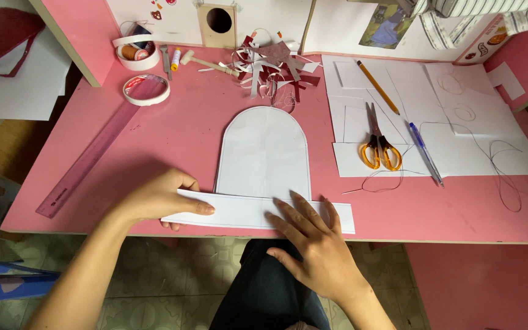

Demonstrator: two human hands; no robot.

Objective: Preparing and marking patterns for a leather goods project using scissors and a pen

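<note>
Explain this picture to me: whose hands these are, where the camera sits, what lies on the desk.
There is no machine here. A camera worn on a person's head looks down at their own two bare hands. The left hand pinches the end of a white paper strip; the right hand presses flat on it. The strip crosses the bottom of an arch-shaped paper on a pink desk. Nearby lie a pink ruler, tape rolls, paper scraps, orange-handled scissors, a pencil and a pen.

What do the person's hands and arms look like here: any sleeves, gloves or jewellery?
Both forearms are bare, with no sleeves in view. The left hand and right hand wear no gloves, and no rings, watch or bracelets show. Fingernails look short and unpainted.
</note>
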